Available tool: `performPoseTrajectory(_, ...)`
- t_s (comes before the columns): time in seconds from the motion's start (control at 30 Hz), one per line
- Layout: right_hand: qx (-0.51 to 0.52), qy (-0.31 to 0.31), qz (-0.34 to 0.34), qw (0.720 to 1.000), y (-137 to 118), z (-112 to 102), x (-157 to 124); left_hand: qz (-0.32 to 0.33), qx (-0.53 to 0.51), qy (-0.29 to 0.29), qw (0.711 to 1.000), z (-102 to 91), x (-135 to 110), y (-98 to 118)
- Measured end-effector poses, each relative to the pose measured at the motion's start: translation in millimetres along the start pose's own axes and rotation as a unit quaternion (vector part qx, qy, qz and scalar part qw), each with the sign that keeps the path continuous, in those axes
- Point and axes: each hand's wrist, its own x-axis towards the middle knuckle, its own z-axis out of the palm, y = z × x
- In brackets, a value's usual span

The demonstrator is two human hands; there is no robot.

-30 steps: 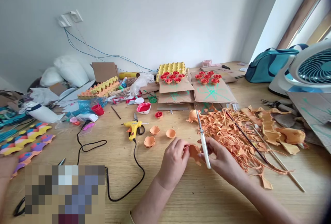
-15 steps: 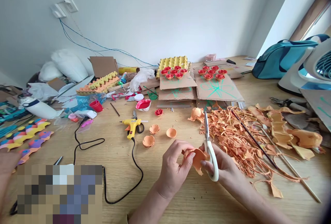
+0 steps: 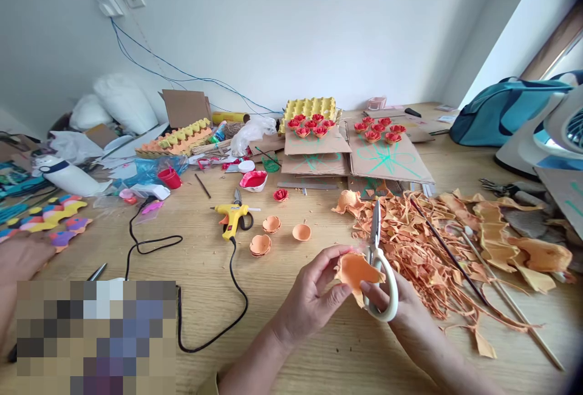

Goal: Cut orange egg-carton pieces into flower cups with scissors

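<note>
My left hand [image 3: 310, 298] pinches an orange egg-carton cup piece [image 3: 354, 268] by its edge, low in the middle of the view. My right hand [image 3: 401, 304] grips white-handled scissors [image 3: 377, 261], blades pointing up and away, touching the piece's right side. Three cut orange cups [image 3: 273, 234] lie on the wooden table [image 3: 319, 352] just beyond my hands, beside a yellow glue gun [image 3: 233, 217].
A heap of orange carton scraps [image 3: 423, 237] and thin sticks [image 3: 496, 285] lies to the right. Red paper flowers [image 3: 314, 127] sit on cardboard at the back. A black cord [image 3: 218, 298] loops left of my hands. Another person's hand [image 3: 18, 255] is at far left.
Both hands have turned the orange piece so its hollow faces up, and the scissors have shifted slightly right and lower. The view has tilted a little.
</note>
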Motion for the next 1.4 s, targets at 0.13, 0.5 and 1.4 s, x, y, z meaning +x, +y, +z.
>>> performPoseTrajectory(0.13,-0.026,0.003,-0.025,0.999,-2,-1,-2,0.013,-0.047,-0.008,0.999,-1.1,1,1)
performPoseTrajectory(0.5,-0.139,-0.033,-0.074,0.987,-8,-4,-4,-0.012,-0.084,0.043,0.995,-2.2,3,4)
performPoseTrajectory(1.4,-0.468,-0.142,-0.117,0.864,-16,-12,-1,-0.023,-0.097,0.182,0.978,-16.2,7,8)
